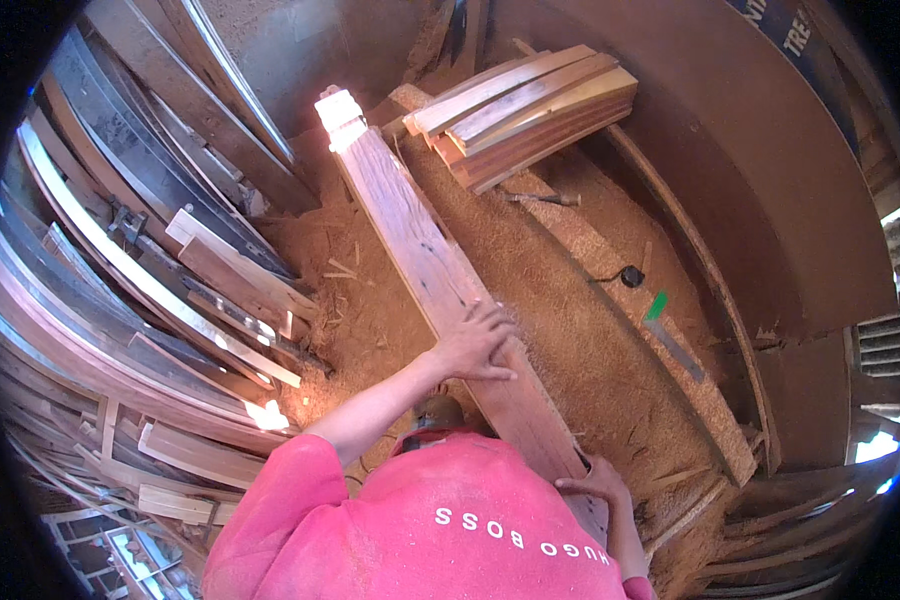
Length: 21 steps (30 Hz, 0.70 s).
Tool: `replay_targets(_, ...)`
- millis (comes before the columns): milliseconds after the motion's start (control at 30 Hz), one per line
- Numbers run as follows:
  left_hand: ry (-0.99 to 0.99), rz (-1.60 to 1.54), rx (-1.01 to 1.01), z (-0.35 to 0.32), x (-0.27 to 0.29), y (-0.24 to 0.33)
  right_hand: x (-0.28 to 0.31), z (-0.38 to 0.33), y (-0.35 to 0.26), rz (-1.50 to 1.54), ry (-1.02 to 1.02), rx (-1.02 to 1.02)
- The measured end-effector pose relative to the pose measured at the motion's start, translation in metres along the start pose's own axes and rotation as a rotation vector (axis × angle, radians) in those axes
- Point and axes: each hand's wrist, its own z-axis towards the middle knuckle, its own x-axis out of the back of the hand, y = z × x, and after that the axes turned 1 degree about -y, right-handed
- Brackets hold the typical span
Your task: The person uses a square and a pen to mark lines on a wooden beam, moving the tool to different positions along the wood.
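Plank: long reddish-brown plank (410,215), running diagonally from upper left, away from the person, down to the lower right by the body. Broad face up, with dark cracks and marks along it. Near end partly hidden by shirt and arm.
Far end: lit by strong sun, washed out, detail lost.
Left hand: left hand (478,345) palm down on the plank's upper face, around mid-length. Fingers spread and extended, thumb apart. Pressing or resting, not wrapped around anything.
Right hand: right hand (602,482) at the plank's right edge, nearer the body. Fingers part bent, thumb reaching over the top face. Touching the edge; can't tell how firm the hold is.
Shirt: pink shirt (400,540), dusty, close against the plank's near part.
Dark object: rounded dark object (437,412) left of the plank, just above the shirt, part covered. Can't tell what it is.
Board stack: several boards (540,135) piled beyond the plank, to the right of its far end.
Beam: sawdust-coated beam (570,235) right of the plank, well apart from it. On it: chisel (560,200), black tape measure (631,276), flat tool with green end (678,348).
Ground: thick sawdust (560,300) around the plank.
Left side: long wood strips (80,210) stacked in rows.
Right side: brown wall (800,200).
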Motion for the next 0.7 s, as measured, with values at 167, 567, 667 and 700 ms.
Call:
replay_targets(167,-0.541,0.08,-0.29,0.05,-0.023,-0.013,-0.006,-0.007,-0.008,0.007,0.063,-0.069)
replay_targets(567,-1.038,0.113,-0.323,0.088,-0.046,-0.016,-0.017,-0.003,0.012,0.046,0.171,-0.093)
replay_targets(667,-0.995,0.092,-0.353,0.088,-0.047,-0.019,-0.018,-0.003,0.013,0.119,0.213,-0.025)
replay_targets(700,-0.987,0.089,-0.369,0.09,-0.047,-0.017,-0.018,-0.002,0.015,0.094,0.206,-0.04)
